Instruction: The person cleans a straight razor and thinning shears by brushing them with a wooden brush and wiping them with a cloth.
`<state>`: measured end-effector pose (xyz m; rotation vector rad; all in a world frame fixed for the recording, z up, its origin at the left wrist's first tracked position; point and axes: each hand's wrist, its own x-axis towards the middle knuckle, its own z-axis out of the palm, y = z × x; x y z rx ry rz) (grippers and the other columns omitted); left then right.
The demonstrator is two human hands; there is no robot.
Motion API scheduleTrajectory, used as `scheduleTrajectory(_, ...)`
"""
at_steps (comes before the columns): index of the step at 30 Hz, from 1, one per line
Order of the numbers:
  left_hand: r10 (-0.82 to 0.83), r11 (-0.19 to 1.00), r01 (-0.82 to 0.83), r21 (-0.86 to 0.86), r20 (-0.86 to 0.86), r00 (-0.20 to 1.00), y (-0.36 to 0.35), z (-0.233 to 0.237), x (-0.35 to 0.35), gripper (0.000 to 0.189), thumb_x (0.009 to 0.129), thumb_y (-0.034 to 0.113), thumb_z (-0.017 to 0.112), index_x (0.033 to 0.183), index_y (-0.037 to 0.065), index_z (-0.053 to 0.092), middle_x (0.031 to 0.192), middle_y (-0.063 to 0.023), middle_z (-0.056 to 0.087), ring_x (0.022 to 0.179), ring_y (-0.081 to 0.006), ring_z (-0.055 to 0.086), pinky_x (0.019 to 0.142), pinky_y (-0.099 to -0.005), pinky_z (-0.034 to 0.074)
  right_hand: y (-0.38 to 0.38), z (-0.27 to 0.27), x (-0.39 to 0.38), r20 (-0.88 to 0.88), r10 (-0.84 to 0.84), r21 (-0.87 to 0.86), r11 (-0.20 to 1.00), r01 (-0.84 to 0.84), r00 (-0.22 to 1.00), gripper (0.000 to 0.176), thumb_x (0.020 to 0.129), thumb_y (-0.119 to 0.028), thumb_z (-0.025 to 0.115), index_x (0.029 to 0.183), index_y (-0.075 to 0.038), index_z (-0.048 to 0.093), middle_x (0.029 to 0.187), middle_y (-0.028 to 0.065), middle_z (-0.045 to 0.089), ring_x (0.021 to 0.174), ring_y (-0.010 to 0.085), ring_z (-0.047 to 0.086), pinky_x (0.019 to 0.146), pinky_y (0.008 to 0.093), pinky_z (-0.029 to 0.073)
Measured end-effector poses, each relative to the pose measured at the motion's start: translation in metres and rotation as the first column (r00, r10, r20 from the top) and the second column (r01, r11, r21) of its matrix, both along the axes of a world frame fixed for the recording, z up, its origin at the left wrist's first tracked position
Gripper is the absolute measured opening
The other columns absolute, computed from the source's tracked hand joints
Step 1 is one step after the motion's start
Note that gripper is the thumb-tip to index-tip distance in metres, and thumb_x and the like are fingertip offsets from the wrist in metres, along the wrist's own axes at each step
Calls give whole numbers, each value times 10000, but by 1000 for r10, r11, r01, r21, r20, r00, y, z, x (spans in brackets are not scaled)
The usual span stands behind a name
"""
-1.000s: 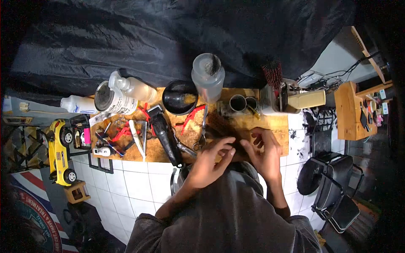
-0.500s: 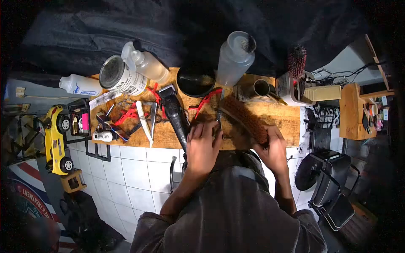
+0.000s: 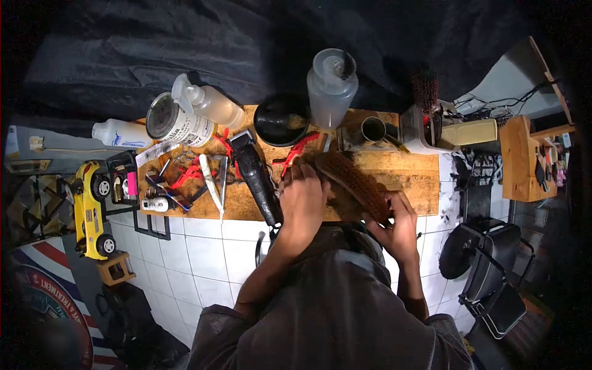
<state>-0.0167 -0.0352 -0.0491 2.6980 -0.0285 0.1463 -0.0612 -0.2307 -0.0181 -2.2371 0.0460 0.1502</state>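
Floor tiles (image 3: 203,265) are seen below a wooden worktop (image 3: 414,174), and dark fabric (image 3: 154,55) is spread beyond its far edge. Near that edge a spray bottle (image 3: 217,107), a black bowl (image 3: 270,117) and a tall translucent bottle (image 3: 333,95) are lined up.

A bristle brush (image 3: 354,182) is laid on the right half of the worktop, its long axis slanted from the middle down to the right, towards the near edge. Its near end is reached by the right hand (image 3: 398,227), the nearer of the two: thumb and fingers are bent around that end, parted only by its width (how firmly it is gripped cannot be told).

By the near edge, the left hand (image 3: 304,202) is placed back upward between the brush and the black clipper (image 3: 254,176), with its fingers pointed towards the far edge; whatever may be held beneath them is hidden.
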Motion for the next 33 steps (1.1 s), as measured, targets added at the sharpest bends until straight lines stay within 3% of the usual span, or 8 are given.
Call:
scheduleTrajectory(6,-39,971,93,221,-233,972,-7,-4,4,255,846,242,618,877,-11,621,731,-184,643,678,-376,633,641,-452,511,-14,-2,-3,19,3,94,996,-5,1000,456,685,-148,738,1038,67,546,939,204,576,867,355,596,767,397,485)
scheduleTrajectory(12,-10,989,53,138,-294,956,-17,25,9,377,846,201,625,1024,-119,535,654,-232,607,648,-367,638,586,-444,516,-36,-10,-4,49,61,222,973,-71,997,498,719,-192,731,1103,58,536,997,225,593,887,360,628,754,403,515)
scheduleTrajectory(14,-12,999,24,44,-249,969,-15,20,9,305,825,136,600,1009,-84,496,766,-256,618,722,-438,613,638,-490,497,-36,-8,-2,94,39,287,956,-65,995,492,719,-53,722,1159,50,530,928,144,593,817,210,642,658,310,542)
scheduleTrajectory(20,-97,992,69,-110,-273,957,1,26,16,284,802,111,614,1009,-66,532,761,-275,606,751,-410,612,651,-490,483,-49,-10,4,-17,89,277,958,-81,996,465,711,-136,740,1082,42,524,960,203,609,857,311,655,711,383,545)
scheduleTrajectory(23,-127,965,33,-261,-356,926,19,27,14,293,823,82,606,1061,-76,540,759,-205,645,740,-251,669,667,-356,509,-52,-19,4,-34,133,328,938,-115,990,467,717,-104,727,1090,20,476,954,195,622,854,286,658,714,365,530)
scheduleTrajectory(25,-179,782,-240,-576,-576,797,23,42,14,239,873,33,543,1094,-59,539,870,-107,661,824,-122,644,675,-246,499,-56,-24,0,-89,146,390,915,-100,985,487,724,-102,718,1109,9,440,942,189,627,845,279,658,714,356,523)
scheduleTrajectory(28,-374,342,-392,-854,-506,777,38,32,4,258,937,65,495,1174,-34,518,1106,-159,613,960,-216,643,754,-293,539,-51,-21,-4,-113,194,463,878,-121,975,586,752,-80,676,1214,-12,322,931,196,638,858,284,661,727,352,516)
scheduleTrajectory(33,-437,129,-553,-823,-548,713,41,51,0,363,952,144,508,1280,-10,473,1083,-154,622,987,-235,636,790,-366,568,-28,5,-14,36,159,210,964,-163,987,625,790,-164,683,1312,29,399,1034,282,619,917,358,652,782,380,510)
